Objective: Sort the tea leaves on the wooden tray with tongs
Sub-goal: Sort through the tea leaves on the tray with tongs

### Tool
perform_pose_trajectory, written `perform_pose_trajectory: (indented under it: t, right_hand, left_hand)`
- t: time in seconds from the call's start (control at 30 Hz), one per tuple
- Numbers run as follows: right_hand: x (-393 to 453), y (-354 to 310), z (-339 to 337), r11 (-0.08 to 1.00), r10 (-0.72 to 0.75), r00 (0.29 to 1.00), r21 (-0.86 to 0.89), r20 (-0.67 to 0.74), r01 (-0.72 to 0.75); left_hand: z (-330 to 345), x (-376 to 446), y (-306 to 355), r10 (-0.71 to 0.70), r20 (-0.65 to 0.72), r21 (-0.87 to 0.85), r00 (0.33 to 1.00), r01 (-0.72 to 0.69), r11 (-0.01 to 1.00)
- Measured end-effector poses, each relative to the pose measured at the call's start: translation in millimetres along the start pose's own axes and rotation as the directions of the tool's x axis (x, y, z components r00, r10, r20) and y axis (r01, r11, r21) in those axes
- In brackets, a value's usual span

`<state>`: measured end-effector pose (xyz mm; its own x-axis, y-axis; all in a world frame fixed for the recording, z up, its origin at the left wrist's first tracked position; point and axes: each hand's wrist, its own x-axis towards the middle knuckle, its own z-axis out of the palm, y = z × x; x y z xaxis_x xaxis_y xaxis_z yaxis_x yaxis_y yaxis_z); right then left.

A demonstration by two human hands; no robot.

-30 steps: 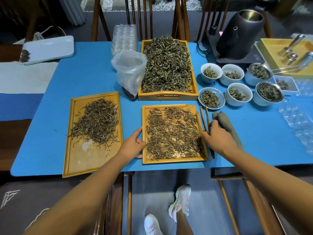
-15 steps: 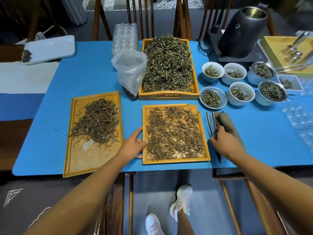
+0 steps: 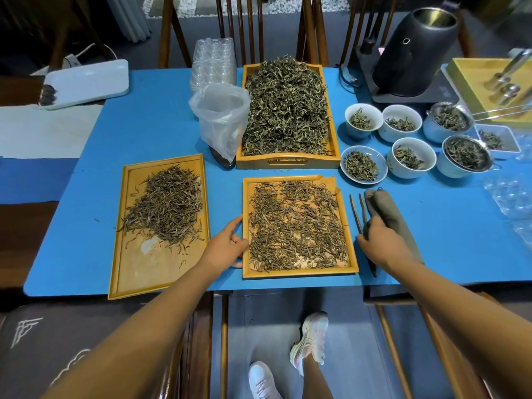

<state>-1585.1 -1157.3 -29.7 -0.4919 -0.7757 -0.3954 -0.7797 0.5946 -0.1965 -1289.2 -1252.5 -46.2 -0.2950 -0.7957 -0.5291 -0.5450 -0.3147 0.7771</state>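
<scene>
A small wooden tray (image 3: 299,274) with tea leaves (image 3: 296,226) spread thinly over it lies on the blue table in front of me. My left hand (image 3: 227,247) holds its left rim, index finger stretched along the edge. Wooden tongs (image 3: 357,210) lie on the table just right of the tray, prongs pointing away from me. My right hand (image 3: 380,243) is closed over their near half, and their tail sticks out below my wrist. A second flat tray (image 3: 129,269) to the left carries a heap of darker leaves (image 3: 169,205).
A deep tray (image 3: 288,162) piled with green leaves stands behind, with a plastic bag (image 3: 221,116) to its left. Several bowls of leaves (image 3: 411,154) sit at the right. A grey cloth roll (image 3: 391,214) lies beside the tongs. A black kettle (image 3: 414,53) stands far right.
My right hand has slid from the tray's right rim over to the tongs and closed on them. My left hand has stayed on the left rim.
</scene>
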Motion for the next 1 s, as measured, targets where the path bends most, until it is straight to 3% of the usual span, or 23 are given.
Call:
perform_pose_trajectory:
  t: [0.23,0.4,0.6,1.0]
  right_hand:
    - [5.3,-10.7,-9.3,0.994,-0.055,0.997,0.087,-0.061,0.06]
    - [6.9,-24.9,-9.8,0.971,-0.095,0.995,0.222,0.006,0.091]
    - [5.7,-32.3,-3.4,0.932,-0.027,0.992,0.361,0.122,-0.019]
    - [8.3,-44.7,-7.5,0.86,0.096,0.984,0.485,0.148,-0.157]
  left_hand:
    - [0.6,1.0,10.6,-0.045,-0.022,0.037,0.999,0.045,0.998]
    - [4.5,4.2,16.2,-0.04,-0.096,0.011,0.995,0.042,0.999]
    - [11.3,11.6,20.8,-0.071,-0.202,0.019,0.977,0.077,0.997]
    - [17.1,15.4,25.2,-0.075,-0.255,0.098,0.964,0.103,0.99]
